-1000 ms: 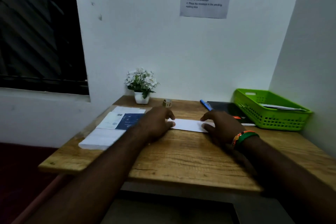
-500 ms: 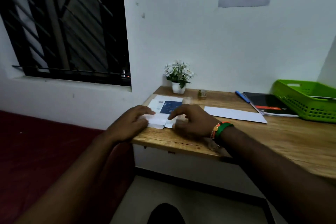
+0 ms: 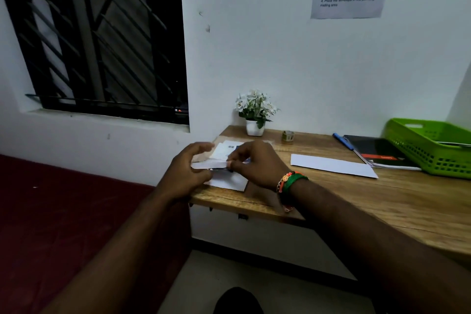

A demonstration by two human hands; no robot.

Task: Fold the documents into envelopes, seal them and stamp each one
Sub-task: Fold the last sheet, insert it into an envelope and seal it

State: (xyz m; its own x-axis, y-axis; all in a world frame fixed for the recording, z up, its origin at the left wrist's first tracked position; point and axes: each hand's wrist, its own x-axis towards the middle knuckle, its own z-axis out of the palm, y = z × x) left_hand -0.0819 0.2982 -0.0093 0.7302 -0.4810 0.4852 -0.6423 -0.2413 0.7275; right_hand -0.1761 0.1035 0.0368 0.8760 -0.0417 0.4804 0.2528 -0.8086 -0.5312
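A stack of documents (image 3: 230, 181) lies at the left end of the wooden table (image 3: 369, 201). My left hand (image 3: 186, 173) and my right hand (image 3: 257, 163) meet over the stack, and both pinch the raised edge of the top sheet (image 3: 210, 165), lifted a little off the pile. A printed sheet with a blue patch (image 3: 226, 150) shows behind my fingers. A white envelope (image 3: 331, 165) lies flat on the table to the right of my hands, untouched.
A green basket (image 3: 430, 150) with paper inside stands at the far right. Beside it lie a black notebook (image 3: 377, 154) and a blue pen (image 3: 342, 141). A small flower pot (image 3: 254, 127) and a tape roll (image 3: 288, 136) stand by the wall.
Both hands left the white envelope and moved left to the document stack. They have pinched the top sheet's edge and raised it. The camera turned left.
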